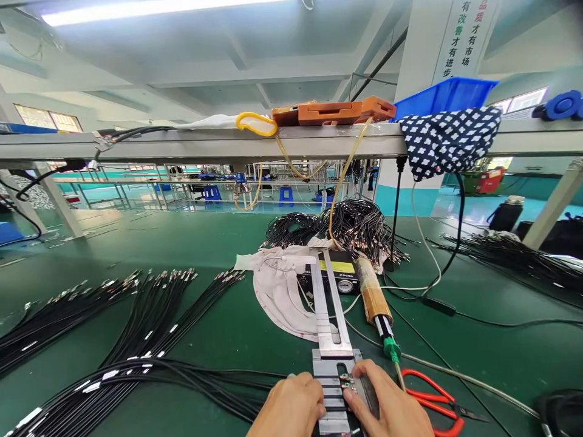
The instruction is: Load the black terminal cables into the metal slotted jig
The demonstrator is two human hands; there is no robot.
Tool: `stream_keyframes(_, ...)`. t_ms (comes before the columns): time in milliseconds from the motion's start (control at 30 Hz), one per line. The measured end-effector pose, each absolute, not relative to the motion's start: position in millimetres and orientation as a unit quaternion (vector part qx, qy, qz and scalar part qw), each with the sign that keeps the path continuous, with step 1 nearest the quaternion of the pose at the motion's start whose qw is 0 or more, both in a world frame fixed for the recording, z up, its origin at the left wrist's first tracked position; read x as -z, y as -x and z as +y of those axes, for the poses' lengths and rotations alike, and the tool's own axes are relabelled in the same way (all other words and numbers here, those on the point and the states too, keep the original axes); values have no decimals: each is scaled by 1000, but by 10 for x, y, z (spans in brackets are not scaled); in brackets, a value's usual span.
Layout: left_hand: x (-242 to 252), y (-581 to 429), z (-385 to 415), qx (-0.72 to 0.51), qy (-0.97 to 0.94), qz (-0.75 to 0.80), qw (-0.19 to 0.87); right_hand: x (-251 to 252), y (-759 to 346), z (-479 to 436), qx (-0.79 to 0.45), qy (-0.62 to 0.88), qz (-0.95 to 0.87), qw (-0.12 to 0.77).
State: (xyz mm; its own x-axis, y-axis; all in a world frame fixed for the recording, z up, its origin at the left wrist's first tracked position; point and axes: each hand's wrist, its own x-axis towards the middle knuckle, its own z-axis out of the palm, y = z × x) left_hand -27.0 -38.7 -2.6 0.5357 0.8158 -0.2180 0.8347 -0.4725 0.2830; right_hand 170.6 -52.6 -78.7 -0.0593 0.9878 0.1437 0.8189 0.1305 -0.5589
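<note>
Black cables [204, 376] run from the left into a slotted metal fixture [334, 422]. My left hand [291, 403] is closed with its fingertips pressed on the cables at the fixture's left edge; the cable under them is mostly hidden. Small metal connectors [347, 381] on the cable ends lie at the fixture's right side. My right hand [389, 400] has thumb and forefinger around these connectors, the thumb touching one; its other fingers are hidden. Just beyond the fixture a flat metal frame with two rails [334, 303] extends away from me.
Cable bundles [150, 321] spread over the green table at left. Red-handled cutters [432, 394] and a green-collared soldering iron [390, 347] lie at right. Behind are a white cloth [273, 297], a black box with a gauge [346, 285] and coiled cables [359, 224]. A shelf rail [182, 144] crosses above.
</note>
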Motion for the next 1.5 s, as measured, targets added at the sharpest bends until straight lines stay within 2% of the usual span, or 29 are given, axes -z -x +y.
stream_keyframes(300, 128, 284, -371, 33, -888, 444, 119, 711, -1617, -526, -175, 683, -681, 198)
stream_keyframes(400, 290, 292, -388, 29, -912, 408, 41, 689, -1629, -504, -181, 684, -684, 179)
stream_keyframes(500, 589, 303, -468, -71, -910, 403, -63, 653, -1631, -507, -187, 688, -681, 165)
stream_keyframes(567, 756, 305, -545, -139, -897, 412, -79, 635, -1619, -525, -179, 689, -683, 163)
stream_keyframes(633, 798, 296, -604, -126, -900, 415, -49, 631, -1597, -545, -155, 685, -691, 171)
stream_keyframes(800, 404, 298, -502, 43, -898, 433, 73, 686, -1533, -569, -77, 686, -689, 220)
stream_keyframes(933, 59, 427, -344, 38, -834, 457, 307, 743, -1538, -555, -70, 681, -671, 285)
stream_keyframes(1000, -68, 492, -338, 19, -784, 486, 386, 759, -1550, -546, -80, 664, -670, 323)
stream_keyframes(1167, -232, 557, -457, -12, -771, 471, 428, 768, -1549, -521, -78, 657, -665, 347)
stream_keyframes(1500, 61, 466, -305, -32, -771, 482, 415, 785, -1565, -504, -90, 649, -673, 344)
